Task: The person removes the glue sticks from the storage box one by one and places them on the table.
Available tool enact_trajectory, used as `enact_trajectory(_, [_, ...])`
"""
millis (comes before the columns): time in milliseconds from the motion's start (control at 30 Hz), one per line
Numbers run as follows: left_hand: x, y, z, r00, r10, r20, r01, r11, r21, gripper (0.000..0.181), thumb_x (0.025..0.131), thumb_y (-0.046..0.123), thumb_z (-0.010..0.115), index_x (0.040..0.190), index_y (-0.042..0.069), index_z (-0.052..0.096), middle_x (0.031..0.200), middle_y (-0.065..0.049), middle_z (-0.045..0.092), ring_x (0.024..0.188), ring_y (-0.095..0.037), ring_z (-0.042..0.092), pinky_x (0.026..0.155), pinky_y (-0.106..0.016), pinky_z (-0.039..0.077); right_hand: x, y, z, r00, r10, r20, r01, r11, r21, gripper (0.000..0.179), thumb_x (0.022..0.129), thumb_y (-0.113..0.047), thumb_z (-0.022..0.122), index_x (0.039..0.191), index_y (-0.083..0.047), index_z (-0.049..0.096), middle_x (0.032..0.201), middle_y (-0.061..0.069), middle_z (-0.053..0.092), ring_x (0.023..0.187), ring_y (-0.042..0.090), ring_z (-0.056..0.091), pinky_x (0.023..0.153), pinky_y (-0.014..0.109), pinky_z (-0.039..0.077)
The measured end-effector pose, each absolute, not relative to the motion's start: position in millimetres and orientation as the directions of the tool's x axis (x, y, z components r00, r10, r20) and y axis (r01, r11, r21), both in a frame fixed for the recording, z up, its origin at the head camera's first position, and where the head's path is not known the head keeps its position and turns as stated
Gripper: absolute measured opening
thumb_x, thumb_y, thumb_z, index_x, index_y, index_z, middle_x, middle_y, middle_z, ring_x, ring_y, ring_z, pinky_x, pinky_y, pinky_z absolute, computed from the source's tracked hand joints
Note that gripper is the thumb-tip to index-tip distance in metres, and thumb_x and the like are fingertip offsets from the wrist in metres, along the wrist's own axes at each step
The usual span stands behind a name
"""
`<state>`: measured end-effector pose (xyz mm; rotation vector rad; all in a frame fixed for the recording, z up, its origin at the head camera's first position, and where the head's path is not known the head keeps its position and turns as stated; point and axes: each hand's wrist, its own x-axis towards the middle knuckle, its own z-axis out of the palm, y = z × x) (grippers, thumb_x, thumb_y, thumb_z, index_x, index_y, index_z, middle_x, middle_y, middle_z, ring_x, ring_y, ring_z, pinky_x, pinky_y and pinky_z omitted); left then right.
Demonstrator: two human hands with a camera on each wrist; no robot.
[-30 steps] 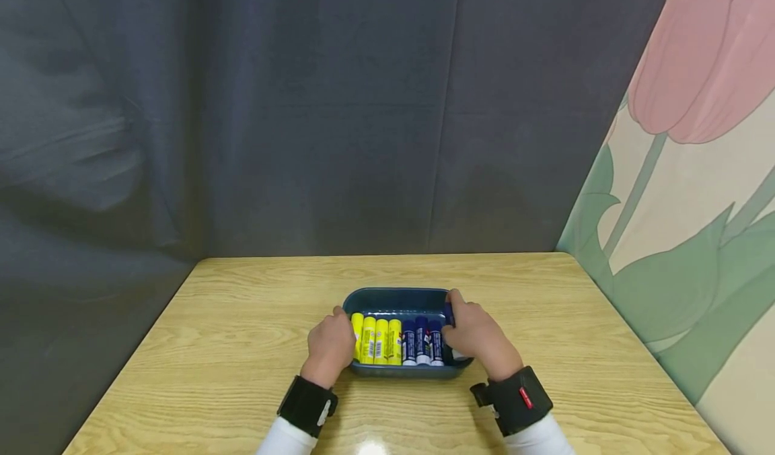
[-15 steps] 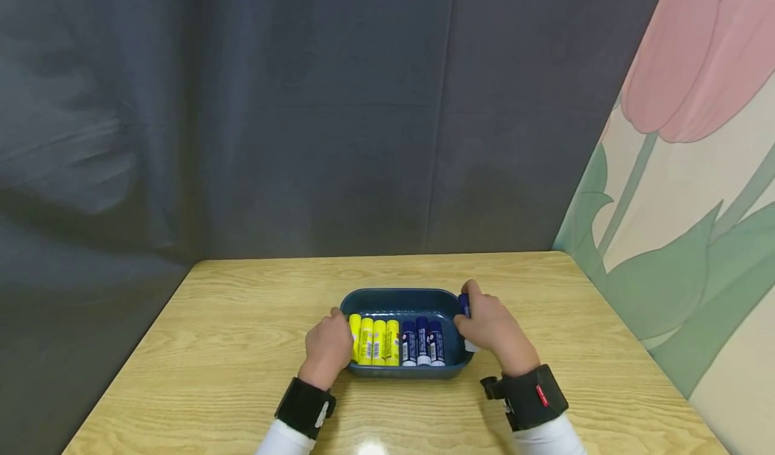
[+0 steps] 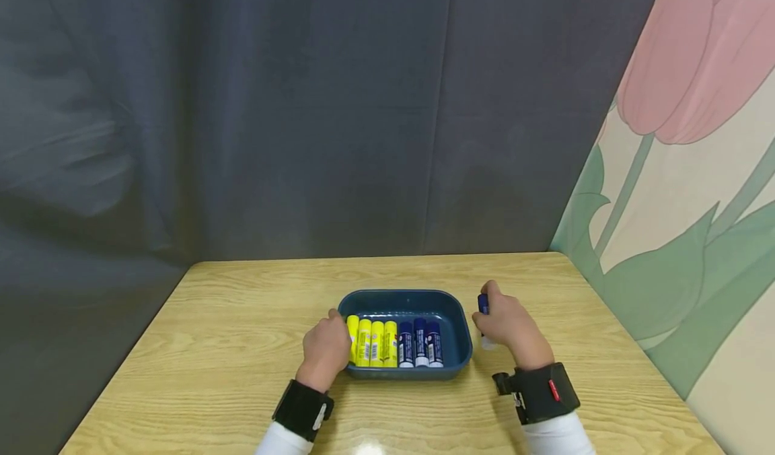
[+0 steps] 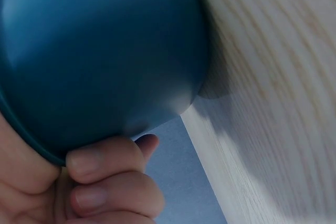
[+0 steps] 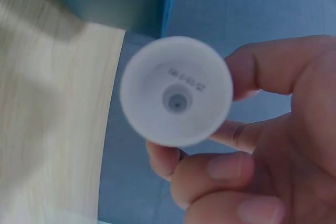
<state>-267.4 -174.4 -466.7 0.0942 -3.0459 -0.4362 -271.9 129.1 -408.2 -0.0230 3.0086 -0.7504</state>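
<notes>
A dark teal plastic tub (image 3: 448,374) sits on the table, with several yellow glue sticks (image 3: 377,344) lined up at its left and three blue glue sticks (image 3: 420,344) beside them. My left hand (image 3: 327,344) grips the tub's left rim; in the left wrist view its fingers (image 4: 113,192) curl under the edge against the outer wall. To the right of the tub, my right hand (image 3: 511,324) holds another blue glue stick (image 3: 483,303), cap end up. Its round white base (image 5: 152,98) faces the right wrist camera, with thumb and fingers around the barrel.
The wood-grain table (image 3: 242,320) extends around the tub on all sides. A dark grey cloth (image 3: 315,118) hangs behind and to the left, and a wall with a painted tulip (image 3: 672,58) borders the right side.
My right hand has carried its blue glue stick from inside the tub's right end out over the rim, to the right. The left hand keeps its grip on the tub.
</notes>
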Motion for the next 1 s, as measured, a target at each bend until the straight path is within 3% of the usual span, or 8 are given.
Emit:
enact_trajectory(367, [-270, -175, -470, -0.997, -0.069, 0.037, -0.055, 0.954, 0.294, 0.044, 0.098, 0.014, 0.06, 0.131, -0.012, 0.048, 0.076, -0.015, 0.058, 0.058, -0.019, 0.056, 0.051, -0.033, 0.047, -279, 138, -418, -0.994, -0.018, -0.104, 0.033, 0.885, -0.464, 0.05, 0.09, -0.011, 0.057, 0.132, 0.006, 0.038, 0.091, 0.022, 0.06, 0.07, 0.028, 0.057, 0.059, 0.037, 0.042])
enact_trajectory(1000, [-273, -174, -474, -0.996, -0.08, 0.037, -0.064, 0.948, 0.311, 0.042, 0.098, 0.014, 0.06, 0.13, -0.012, 0.049, 0.075, -0.015, 0.057, 0.059, -0.02, 0.056, 0.053, -0.033, 0.047, -287, 137, -438, -0.982, -0.027, -0.189, 0.061, 0.894, -0.444, 0.044, 0.09, -0.006, 0.054, 0.13, 0.006, 0.042, 0.094, 0.021, 0.06, 0.076, 0.028, 0.058, 0.067, 0.041, 0.047])
